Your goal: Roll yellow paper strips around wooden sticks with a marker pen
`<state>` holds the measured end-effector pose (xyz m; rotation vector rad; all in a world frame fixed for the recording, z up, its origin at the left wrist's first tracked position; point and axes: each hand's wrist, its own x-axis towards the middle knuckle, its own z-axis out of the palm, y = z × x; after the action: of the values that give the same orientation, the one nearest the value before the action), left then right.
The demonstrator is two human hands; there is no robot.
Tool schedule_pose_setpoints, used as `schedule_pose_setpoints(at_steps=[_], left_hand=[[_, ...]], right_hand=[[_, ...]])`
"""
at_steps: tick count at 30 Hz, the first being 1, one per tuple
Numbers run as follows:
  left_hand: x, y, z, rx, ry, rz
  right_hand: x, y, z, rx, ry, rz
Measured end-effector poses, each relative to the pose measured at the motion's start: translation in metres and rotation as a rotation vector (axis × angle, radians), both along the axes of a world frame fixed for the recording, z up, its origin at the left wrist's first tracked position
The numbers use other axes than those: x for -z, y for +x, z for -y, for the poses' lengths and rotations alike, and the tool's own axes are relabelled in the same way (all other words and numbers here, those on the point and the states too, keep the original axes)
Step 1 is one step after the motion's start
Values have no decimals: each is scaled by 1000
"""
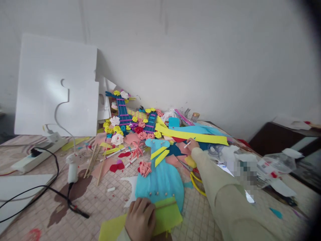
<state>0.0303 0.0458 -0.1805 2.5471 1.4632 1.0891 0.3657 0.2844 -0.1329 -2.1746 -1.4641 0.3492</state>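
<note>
My left hand [140, 217], its fingers curled, presses on a yellow-green sheet [170, 214] at the near edge. Under the far part of that sheet is the blue guitar-shaped cutout [160, 180], with small studs and two yellow strips [162, 158] across its neck. My right hand [193, 145] reaches out past the cutout and pinches a thin white pen [187, 145]. A long yellow strip [198, 137] lies just beyond those fingers. Close to my right forearm are scissors with yellow handles [197, 184]. A pink paper flower [145, 169] sits at the cutout's left side.
Paper flowers [117, 139] and dark blue decorated cutouts [122, 110] are heaped against the wall. A white glue gun [73, 169], its cable and a power strip [40, 157] lie at left, near wooden sticks [91, 160]. Plastic packaging [277, 164] is at right.
</note>
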Motion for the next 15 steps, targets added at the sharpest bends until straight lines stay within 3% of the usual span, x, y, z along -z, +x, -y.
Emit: schedule_pose_setpoints(at_steps=[4, 8, 12, 15], left_hand=[[-4, 1, -1, -10, 2, 1], [-16, 4, 0, -17, 24, 8], [-25, 5, 2, -23, 1, 3], [-26, 4, 2, -12, -49, -4]], right_hand=[[-13, -1, 7, -29, 60, -84], [-41, 2, 25, -129, 139, -200], [-67, 3, 57, -288, 160, -348], [-79, -9, 96, -459, 116, -480]])
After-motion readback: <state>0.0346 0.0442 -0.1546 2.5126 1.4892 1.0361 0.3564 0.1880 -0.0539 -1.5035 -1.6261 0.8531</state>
